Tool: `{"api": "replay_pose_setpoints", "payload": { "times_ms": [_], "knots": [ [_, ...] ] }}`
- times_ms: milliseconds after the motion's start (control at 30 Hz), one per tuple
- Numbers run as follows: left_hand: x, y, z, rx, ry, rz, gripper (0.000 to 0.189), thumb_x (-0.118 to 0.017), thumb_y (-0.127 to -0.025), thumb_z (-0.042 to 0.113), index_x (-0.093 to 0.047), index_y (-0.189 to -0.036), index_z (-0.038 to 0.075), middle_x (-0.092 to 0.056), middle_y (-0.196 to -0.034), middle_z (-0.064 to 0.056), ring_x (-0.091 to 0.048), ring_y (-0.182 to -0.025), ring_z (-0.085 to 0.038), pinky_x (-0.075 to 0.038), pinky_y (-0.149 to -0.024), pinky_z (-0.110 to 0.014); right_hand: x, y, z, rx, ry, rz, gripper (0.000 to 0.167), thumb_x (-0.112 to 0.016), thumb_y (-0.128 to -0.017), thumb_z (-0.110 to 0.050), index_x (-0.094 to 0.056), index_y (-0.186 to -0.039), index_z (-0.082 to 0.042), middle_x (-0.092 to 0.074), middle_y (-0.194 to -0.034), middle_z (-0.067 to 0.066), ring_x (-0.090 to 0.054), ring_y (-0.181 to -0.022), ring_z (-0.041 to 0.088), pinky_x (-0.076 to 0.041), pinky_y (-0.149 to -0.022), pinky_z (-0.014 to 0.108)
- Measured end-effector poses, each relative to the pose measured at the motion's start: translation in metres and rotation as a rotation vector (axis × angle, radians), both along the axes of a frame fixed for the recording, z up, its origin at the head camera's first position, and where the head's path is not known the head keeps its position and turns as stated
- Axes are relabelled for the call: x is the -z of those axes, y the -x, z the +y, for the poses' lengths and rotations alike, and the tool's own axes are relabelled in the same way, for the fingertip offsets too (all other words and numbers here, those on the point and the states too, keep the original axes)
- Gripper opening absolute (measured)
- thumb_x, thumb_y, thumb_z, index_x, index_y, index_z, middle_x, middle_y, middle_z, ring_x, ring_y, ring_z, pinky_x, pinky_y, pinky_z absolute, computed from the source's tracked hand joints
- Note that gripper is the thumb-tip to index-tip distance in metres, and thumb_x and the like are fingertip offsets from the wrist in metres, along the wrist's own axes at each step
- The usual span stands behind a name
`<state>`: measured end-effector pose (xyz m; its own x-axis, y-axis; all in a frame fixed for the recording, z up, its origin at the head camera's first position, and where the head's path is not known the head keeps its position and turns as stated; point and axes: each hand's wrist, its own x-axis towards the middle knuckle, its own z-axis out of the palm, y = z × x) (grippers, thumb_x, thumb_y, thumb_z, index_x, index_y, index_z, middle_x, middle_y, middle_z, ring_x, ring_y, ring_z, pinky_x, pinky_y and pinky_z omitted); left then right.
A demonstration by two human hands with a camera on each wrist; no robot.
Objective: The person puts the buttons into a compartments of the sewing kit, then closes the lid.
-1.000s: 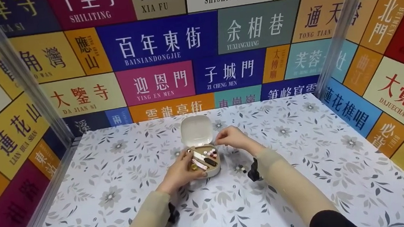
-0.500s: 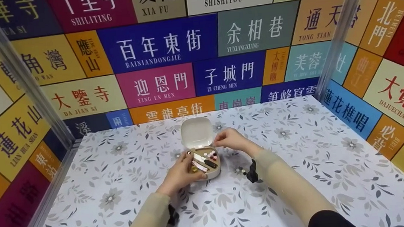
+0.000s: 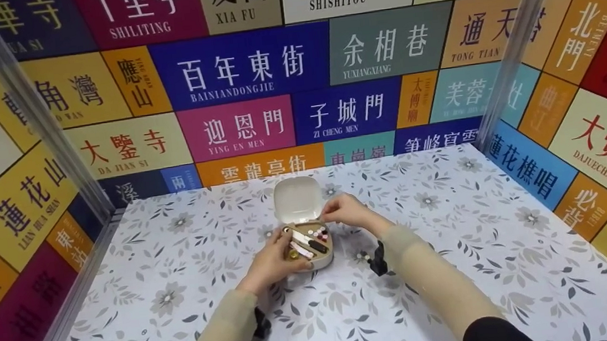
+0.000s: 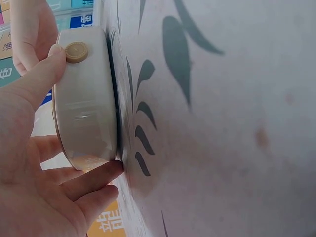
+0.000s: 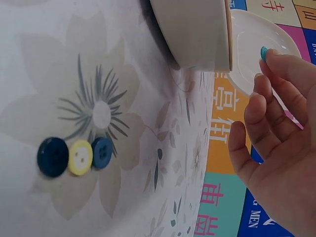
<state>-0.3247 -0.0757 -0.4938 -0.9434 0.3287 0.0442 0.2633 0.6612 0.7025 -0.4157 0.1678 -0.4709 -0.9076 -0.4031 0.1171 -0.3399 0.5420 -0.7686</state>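
Note:
A small white sewing box (image 3: 321, 262) stands on the table with its lid (image 3: 297, 200) raised. Inside lie pale and dark slim tools (image 3: 306, 241), and several small white and dark red pieces (image 3: 319, 233) fill one corner. My left hand (image 3: 274, 262) holds the box's left side; in the left wrist view its thumb lies by the round tan catch (image 4: 76, 52) and its fingers spread along the wall. At the box's back right corner, my right hand (image 3: 349, 210) pinches a small teal button (image 5: 264, 53) between thumb and forefinger, in front of the lid.
Three loose buttons lie on the floral cloth right of the box: a navy one (image 5: 53, 157), a yellow one (image 5: 80, 157) and a blue one (image 5: 102, 152). Sign-printed panels (image 3: 237, 65) wall in the back and sides of the table.
Both hands stay almost where they were, the left on the box and the right by its back corner. The right fingertips have shifted only slightly, toward the box's rim.

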Motion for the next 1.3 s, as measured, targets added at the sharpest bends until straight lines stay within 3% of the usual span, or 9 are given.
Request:
{"api": "replay_pose_setpoints", "payload": {
  "times_ms": [367, 667, 1300],
  "knots": [
    [-0.001, 0.0, 0.001, 0.001, 0.028, 0.024, 0.1, -0.081, -0.073, 0.05, -0.033, -0.152, 0.012, -0.02, -0.159, -0.013, -0.03, -0.138, -0.04, -0.027, -0.111, -0.052, 0.008, 0.002, -0.009, -0.023, -0.014, 0.027, 0.009, -0.073, -0.084, -0.012, -0.075, -0.083, -0.004, -0.071, -0.076, 0.001, -0.059, -0.069, 0.011, -0.048, -0.067, 0.026],
    [-0.001, 0.0, 0.0, -0.007, 0.016, -0.002, 0.1, -0.08, -0.074, 0.051, -0.032, -0.152, 0.012, -0.018, -0.16, -0.012, -0.028, -0.139, -0.038, -0.026, -0.111, -0.051, 0.006, -0.001, -0.016, -0.009, -0.038, 0.005, 0.008, -0.074, -0.084, -0.015, -0.076, -0.083, -0.007, -0.072, -0.078, 0.001, -0.062, -0.073, 0.015, -0.05, -0.069, 0.026],
    [-0.001, -0.001, 0.0, -0.007, 0.025, 0.004, 0.1, -0.08, -0.073, 0.051, -0.033, -0.152, 0.014, -0.017, -0.16, -0.011, -0.027, -0.14, -0.039, -0.024, -0.112, -0.052, 0.021, 0.0, -0.022, 0.044, -0.02, 0.009, 0.006, -0.073, -0.082, -0.009, -0.074, -0.081, -0.003, -0.069, -0.071, 0.0, -0.058, -0.061, 0.008, -0.047, -0.058, 0.02]
  ]
}}
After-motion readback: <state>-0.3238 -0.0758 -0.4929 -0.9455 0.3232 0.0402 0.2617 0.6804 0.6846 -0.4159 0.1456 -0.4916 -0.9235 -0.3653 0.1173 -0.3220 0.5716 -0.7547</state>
